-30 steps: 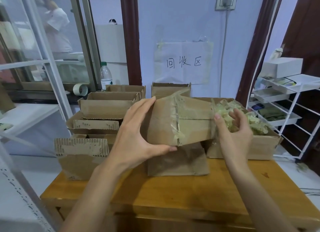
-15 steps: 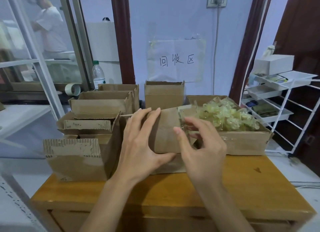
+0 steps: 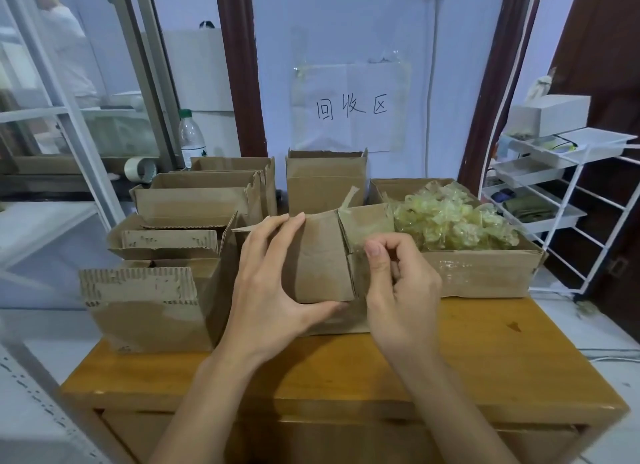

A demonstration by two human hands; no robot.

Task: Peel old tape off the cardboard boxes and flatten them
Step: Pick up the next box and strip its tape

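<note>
A small brown cardboard box (image 3: pixel 322 255) is held up over the wooden table (image 3: pixel 346 370) in the middle of the view. My left hand (image 3: pixel 273 290) grips its left side, fingers over the top edge and thumb under the bottom. My right hand (image 3: pixel 398 287) pinches clear tape (image 3: pixel 362 236) at the box's right part, fingers curled. A loose end of tape (image 3: pixel 349 198) sticks up from the box's top edge.
An open box (image 3: pixel 485 273) heaped with crumpled peeled tape (image 3: pixel 450 221) sits to the right. Several open boxes (image 3: pixel 149 307) stand at the left and back. A bottle (image 3: pixel 190 137) and tape roll (image 3: pixel 140 169) lie behind. A white rack (image 3: pixel 554 186) stands to the right.
My right hand came from the box's right end over to its front and now pinches tape there. The box sank lower and turned in my left hand's grip.
</note>
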